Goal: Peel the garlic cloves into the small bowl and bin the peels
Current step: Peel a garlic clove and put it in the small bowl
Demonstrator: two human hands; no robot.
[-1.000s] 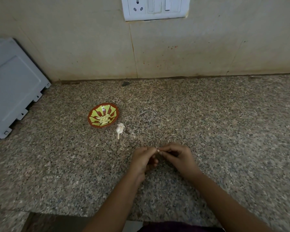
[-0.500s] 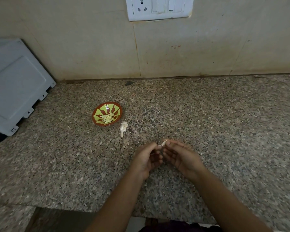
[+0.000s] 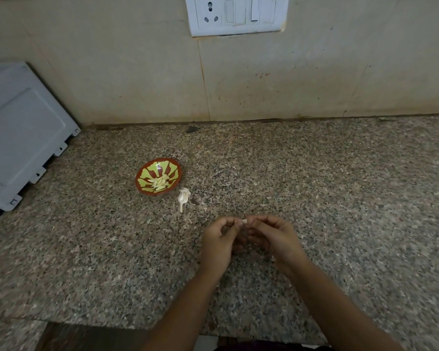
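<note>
Over the granite counter [image 3: 340,198], my left hand [image 3: 219,240] and my right hand [image 3: 274,235] meet fingertip to fingertip and pinch a small pale garlic clove [image 3: 243,221] between them. To the upper left stands a small red bowl with a green pattern [image 3: 143,184], holding several peeled cloves [image 3: 160,184]. A whitish garlic remnant with a stalk [image 3: 183,197] lies on the counter just right of the bowl, apart from both hands.
A grey appliance panel [image 3: 23,133] leans at the left. A tiled wall with a white socket plate [image 3: 236,13] rises behind. Small peel scraps [image 3: 195,201] lie near the garlic remnant. The counter's front edge [image 3: 112,323] runs below my forearms.
Both hands stay joined on the clove with small finger shifts. The camera has tilted, so the bowl and wall sit slightly differently in view.
</note>
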